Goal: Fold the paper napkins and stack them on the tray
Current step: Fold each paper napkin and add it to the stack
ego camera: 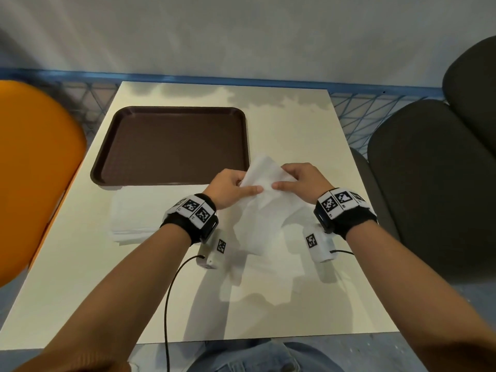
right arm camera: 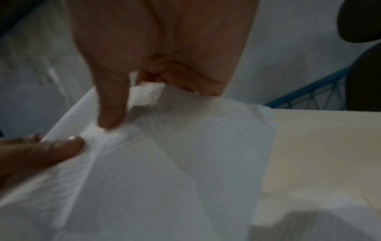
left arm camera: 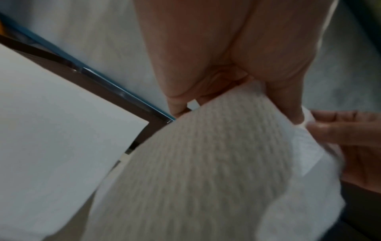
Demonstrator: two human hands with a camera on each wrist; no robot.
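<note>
White paper napkin (ego camera: 264, 208), limp, tear-prone, pinched at its twelve-o'clock edge by left hand (ego camera: 230, 187) and right hand (ego camera: 303, 182); best gripped near corners.

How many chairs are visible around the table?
2. An orange chair sits at the table's left side, and a dark grey chair at its right. Others may lie outside the frame.
</note>
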